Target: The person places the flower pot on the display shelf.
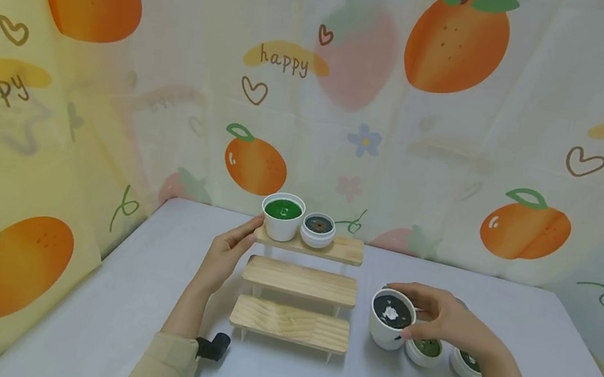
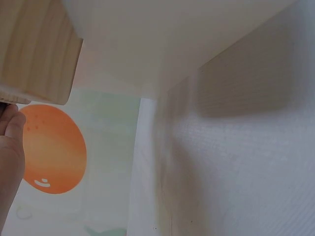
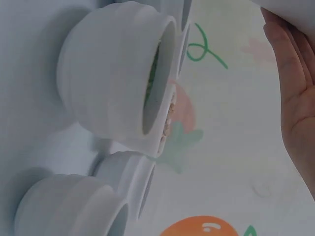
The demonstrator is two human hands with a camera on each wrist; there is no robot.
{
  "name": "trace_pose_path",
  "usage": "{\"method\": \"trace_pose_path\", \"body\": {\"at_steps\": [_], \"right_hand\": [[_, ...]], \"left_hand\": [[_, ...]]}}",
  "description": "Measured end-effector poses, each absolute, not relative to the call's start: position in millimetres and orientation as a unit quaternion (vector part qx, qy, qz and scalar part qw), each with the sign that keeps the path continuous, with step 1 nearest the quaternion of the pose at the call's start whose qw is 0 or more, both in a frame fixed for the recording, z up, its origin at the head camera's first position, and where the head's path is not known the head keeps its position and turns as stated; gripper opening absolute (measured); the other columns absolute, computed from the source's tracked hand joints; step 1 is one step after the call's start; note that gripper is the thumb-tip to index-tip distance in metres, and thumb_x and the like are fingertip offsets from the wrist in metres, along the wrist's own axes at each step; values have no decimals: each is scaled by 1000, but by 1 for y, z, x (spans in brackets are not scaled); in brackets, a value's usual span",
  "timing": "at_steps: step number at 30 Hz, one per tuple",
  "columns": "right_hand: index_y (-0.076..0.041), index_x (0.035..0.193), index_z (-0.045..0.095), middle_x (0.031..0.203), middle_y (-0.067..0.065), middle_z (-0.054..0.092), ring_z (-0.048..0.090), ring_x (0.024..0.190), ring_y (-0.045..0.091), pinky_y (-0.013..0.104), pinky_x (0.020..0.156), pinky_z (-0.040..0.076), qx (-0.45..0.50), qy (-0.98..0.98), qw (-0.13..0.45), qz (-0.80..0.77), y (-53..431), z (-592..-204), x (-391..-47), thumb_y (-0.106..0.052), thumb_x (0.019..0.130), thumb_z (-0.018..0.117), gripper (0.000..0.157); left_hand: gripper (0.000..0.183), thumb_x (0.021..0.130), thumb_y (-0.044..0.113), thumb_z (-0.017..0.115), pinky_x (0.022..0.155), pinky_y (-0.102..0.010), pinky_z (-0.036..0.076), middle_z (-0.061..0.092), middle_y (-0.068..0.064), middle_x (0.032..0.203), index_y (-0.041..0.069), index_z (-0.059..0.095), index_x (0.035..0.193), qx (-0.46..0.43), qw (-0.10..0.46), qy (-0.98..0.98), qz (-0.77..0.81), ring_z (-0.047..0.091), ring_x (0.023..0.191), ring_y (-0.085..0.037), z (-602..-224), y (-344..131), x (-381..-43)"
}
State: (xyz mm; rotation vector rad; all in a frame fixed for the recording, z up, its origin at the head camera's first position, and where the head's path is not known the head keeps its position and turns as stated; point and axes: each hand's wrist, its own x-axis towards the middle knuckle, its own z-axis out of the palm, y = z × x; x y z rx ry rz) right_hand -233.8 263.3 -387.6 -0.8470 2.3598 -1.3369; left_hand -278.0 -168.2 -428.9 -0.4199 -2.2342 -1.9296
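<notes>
A wooden three-step display stand (image 1: 302, 281) stands on the table in the head view. My left hand (image 1: 224, 254) holds the left end of its top board, thumb towards the front. In the left wrist view, fingers (image 2: 12, 123) meet the wood (image 2: 37, 54). On the top board sit a larger white cup (image 1: 280, 228) with green contents and a small white pot (image 1: 317, 239) with dark contents. My right hand (image 1: 448, 314) grips a white cup (image 1: 386, 337) with dark contents and a pale patch, right of the stand. Part of that cup (image 3: 295, 12) enters the right wrist view.
Small white pots with green contents, one nearer (image 1: 422, 358) and one farther right (image 1: 464, 369), stand under my right hand and forearm. Several white pots (image 3: 108, 73) fill the left of the right wrist view. A fruit-patterned curtain (image 1: 336, 121) hangs behind the white table (image 1: 143, 295).
</notes>
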Motion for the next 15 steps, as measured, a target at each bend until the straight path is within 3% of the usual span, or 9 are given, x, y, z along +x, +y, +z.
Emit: {"method": "trace_pose_path", "body": {"at_steps": [8, 13, 15], "right_hand": [[-11, 143, 50, 148, 16, 52, 50, 123, -15, 10, 97, 47, -267, 839, 113, -461, 257, -377, -241, -18, 82, 80, 68], [-14, 144, 50, 148, 15, 52, 51, 136, 16, 14, 95, 49, -242, 852, 102, -454, 253, -372, -245, -23, 82, 80, 69], [-17, 143, 50, 148, 14, 52, 55, 132, 24, 19, 89, 54, -222, 853, 105, -459, 251, -370, -245, -24, 82, 80, 69]], "left_hand": [[47, 101, 29, 55, 123, -34, 30, 46, 3, 155, 15, 50, 145, -136, 79, -748, -645, 36, 149, -13, -429, -168, -278], [46, 101, 30, 55, 123, -34, 31, 47, 4, 154, 15, 50, 145, -135, 81, -749, -644, 36, 148, -12, -429, -168, -279], [46, 101, 30, 55, 123, -34, 30, 47, 4, 154, 15, 51, 145, -134, 80, -749, -644, 36, 148, -12, -429, -168, -279]]}}
